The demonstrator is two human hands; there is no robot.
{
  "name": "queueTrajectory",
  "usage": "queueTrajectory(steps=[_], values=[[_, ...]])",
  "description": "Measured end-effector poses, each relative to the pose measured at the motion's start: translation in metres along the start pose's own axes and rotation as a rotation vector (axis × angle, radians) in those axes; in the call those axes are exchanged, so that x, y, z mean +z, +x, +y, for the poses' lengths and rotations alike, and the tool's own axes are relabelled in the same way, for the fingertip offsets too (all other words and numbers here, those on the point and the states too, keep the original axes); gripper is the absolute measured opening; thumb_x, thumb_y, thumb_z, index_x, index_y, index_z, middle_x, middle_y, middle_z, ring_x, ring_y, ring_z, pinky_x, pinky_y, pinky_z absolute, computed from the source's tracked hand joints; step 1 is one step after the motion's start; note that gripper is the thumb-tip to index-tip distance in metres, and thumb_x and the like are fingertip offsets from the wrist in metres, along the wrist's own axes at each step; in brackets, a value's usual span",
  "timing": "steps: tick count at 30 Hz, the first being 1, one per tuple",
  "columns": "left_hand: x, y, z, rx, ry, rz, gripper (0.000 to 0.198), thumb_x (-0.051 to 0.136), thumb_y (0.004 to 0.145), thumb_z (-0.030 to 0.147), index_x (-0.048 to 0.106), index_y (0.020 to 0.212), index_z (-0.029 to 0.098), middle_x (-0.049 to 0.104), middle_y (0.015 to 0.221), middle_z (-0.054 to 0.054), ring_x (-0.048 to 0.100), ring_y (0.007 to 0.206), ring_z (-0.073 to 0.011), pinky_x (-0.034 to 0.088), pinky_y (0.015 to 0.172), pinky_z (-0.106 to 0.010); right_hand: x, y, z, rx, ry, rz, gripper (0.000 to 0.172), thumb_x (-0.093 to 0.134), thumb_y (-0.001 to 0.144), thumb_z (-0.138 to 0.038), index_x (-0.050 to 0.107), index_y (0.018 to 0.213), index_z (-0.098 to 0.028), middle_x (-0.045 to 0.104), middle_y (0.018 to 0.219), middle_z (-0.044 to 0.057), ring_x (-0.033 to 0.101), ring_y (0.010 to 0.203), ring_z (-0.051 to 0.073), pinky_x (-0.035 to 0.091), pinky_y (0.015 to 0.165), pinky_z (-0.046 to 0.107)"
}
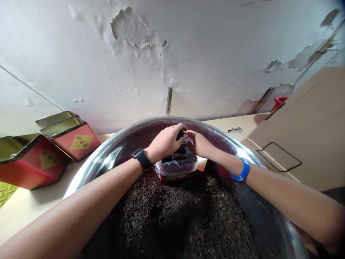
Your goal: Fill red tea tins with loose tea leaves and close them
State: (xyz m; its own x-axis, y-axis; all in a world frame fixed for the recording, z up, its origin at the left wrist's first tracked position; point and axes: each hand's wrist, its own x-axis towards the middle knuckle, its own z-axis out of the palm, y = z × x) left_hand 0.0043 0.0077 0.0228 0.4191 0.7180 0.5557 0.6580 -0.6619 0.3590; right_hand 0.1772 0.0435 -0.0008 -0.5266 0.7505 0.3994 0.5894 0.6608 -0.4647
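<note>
A large shiny metal basin [107,158] holds a heap of dark loose tea leaves [172,219]. Within it, toward the far side, stands a red tin [176,178] lined with a clear plastic bag [176,168], with some tea inside. Above the tin's opening, my left hand [165,140] is curled round a small clump of tea leaves [180,134]. Close beside it, my right hand [201,144] pinches the bag's upper edge at the back of the tin. The tips of its fingers are partly hidden.
Several red tins [81,142] with yellow labels stand left of the basin on a pale table [16,223]. A pair of glasses [235,130] lies at the right, near a large cardboard box [309,136]. A peeling white wall [202,64] rises behind.
</note>
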Motion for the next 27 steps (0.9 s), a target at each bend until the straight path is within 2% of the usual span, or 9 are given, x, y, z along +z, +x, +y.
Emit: queueTrajectory(steps=[6,10,16,21,24,27], values=[[0.002,0.000,-0.005,0.022,-0.030,0.008,0.034,0.046,0.084,0.012,0.047,0.117,0.018,0.060,0.112,-0.009,0.056,0.101,-0.0194,0.047,0.084,-0.033,-0.001,0.002,0.004,0.028,0.105,0.053,0.033,0.046,0.077,-0.008,0.062,0.103,-0.020,0.066,0.108,0.008,0.061,0.097,0.022,0.045,0.086,0.035],[0.003,0.000,-0.005,0.023,-0.054,-0.007,0.037,0.045,0.082,0.008,0.046,0.119,0.016,0.060,0.114,-0.011,0.056,0.102,-0.0189,0.046,0.084,-0.032,-0.002,0.004,0.009,0.045,0.145,0.083,0.031,0.046,0.077,-0.009,0.063,0.103,-0.018,0.067,0.103,0.008,0.062,0.092,0.021,0.047,0.082,0.033],[-0.002,0.000,-0.001,-0.017,-0.016,-0.109,0.022,0.049,0.088,0.029,0.059,0.103,0.017,0.067,0.091,-0.007,0.062,0.079,-0.0171,0.045,0.069,-0.028,-0.006,0.003,0.011,-0.007,0.125,0.057,0.025,0.047,0.080,-0.017,0.064,0.098,-0.017,0.068,0.091,0.006,0.062,0.082,0.020,0.046,0.072,0.030],[-0.005,0.001,0.002,-0.039,0.008,-0.129,0.035,0.039,0.093,0.040,0.063,0.085,0.016,0.066,0.075,-0.005,0.057,0.064,-0.0141,0.041,0.060,-0.026,-0.006,0.003,0.011,-0.026,0.132,0.045,0.026,0.046,0.083,-0.025,0.064,0.099,-0.015,0.068,0.089,0.007,0.061,0.080,0.019,0.045,0.069,0.029],[-0.005,0.001,0.001,-0.060,-0.037,-0.171,0.040,0.034,0.094,0.043,0.063,0.085,0.016,0.066,0.074,-0.005,0.057,0.063,-0.0136,0.041,0.061,-0.026,-0.007,0.004,0.009,0.005,0.123,0.037,0.026,0.047,0.083,-0.027,0.065,0.097,-0.016,0.068,0.090,0.007,0.061,0.080,0.019,0.044,0.069,0.029],[-0.003,0.001,0.001,-0.025,-0.065,-0.195,0.042,0.031,0.095,0.044,0.063,0.091,0.017,0.067,0.086,-0.006,0.059,0.073,-0.0151,0.044,0.067,-0.028,-0.008,0.006,0.008,0.049,0.091,0.053,0.024,0.050,0.080,-0.024,0.066,0.096,-0.016,0.069,0.092,0.008,0.061,0.083,0.020,0.044,0.071,0.030]])
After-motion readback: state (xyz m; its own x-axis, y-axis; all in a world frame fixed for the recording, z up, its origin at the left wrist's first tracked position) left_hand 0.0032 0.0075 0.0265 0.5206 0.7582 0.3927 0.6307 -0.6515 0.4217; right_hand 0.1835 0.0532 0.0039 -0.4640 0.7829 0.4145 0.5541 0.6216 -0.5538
